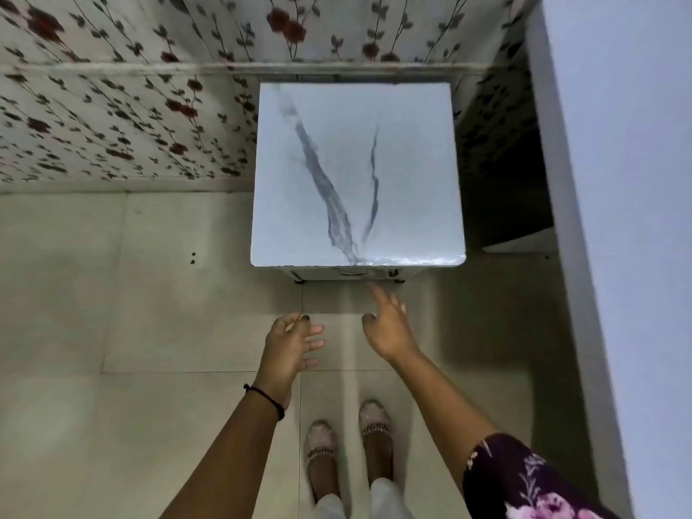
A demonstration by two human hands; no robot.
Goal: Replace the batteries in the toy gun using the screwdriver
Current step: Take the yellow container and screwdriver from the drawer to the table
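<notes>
Our right sleeve (524, 477), dark with pink flowers, sits closest to the lens at the bottom right, and both bare forearms stretch out ahead of us. Biggest thing in view is the beige tiled floor (112, 368) we're standing on. Behind it is the wall (112, 125), covered in a red-rose print, and a plain white panel (618, 181) runs down the right edge.

Pushed up against that wall is a small cabinet whose worktop (355, 174) is white with grey marble-style veins.

Our right hand (389, 327) is stretched toward the cabinet front just under the worktop's near edge. Its fingers (378, 295) are straight and spread, holding nothing. The index tip is right at the front panel, but we can't tell if it's actually touching.

Our left hand (288, 346) hangs lower and a bit apart from the cabinet, fingers loosely fanned and wide, gripping nothing.

Below the hands are our sparkly flat shoes (324, 447), side by side on the tiles. There's also a thin black thread (264, 398) round the left wrist.

As for the toy gun and the screwdriver, honestly we can't tell where they are from this angle.
</notes>
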